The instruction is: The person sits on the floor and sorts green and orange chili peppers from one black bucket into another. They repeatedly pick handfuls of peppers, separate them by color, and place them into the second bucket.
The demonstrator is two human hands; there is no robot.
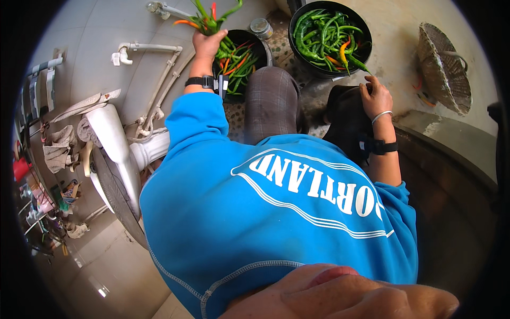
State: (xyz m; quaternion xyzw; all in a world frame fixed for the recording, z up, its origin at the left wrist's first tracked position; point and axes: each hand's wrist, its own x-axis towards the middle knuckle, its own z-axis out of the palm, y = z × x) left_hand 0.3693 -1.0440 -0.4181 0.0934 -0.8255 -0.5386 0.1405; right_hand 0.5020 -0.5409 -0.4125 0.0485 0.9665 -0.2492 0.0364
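My left hand (209, 44) is closed around a bunch of green, red and orange chili peppers (207, 22). The bunch is raised over the edge of a dark bucket (267, 52), which holds slender green and red chilies (239, 65). To the right stands a black bucket (327, 74) heaped with long green chilies (318, 36). One yellow-orange chili (343, 52) lies on that heap. My right hand (375, 95), with bent fingers, is just below this bucket's rim by my knee. A green chili's tip (364, 68) ends close to its fingertips; whether they touch it is unclear.
A glass jar (261, 28) stands behind the left bucket. A tilted wicker basket (446, 67) is at the right, with a few chilies (426, 99) on the floor beside it. Water pipes with a tap (124, 56) and a white pedestal sink (113, 131) are at my left.
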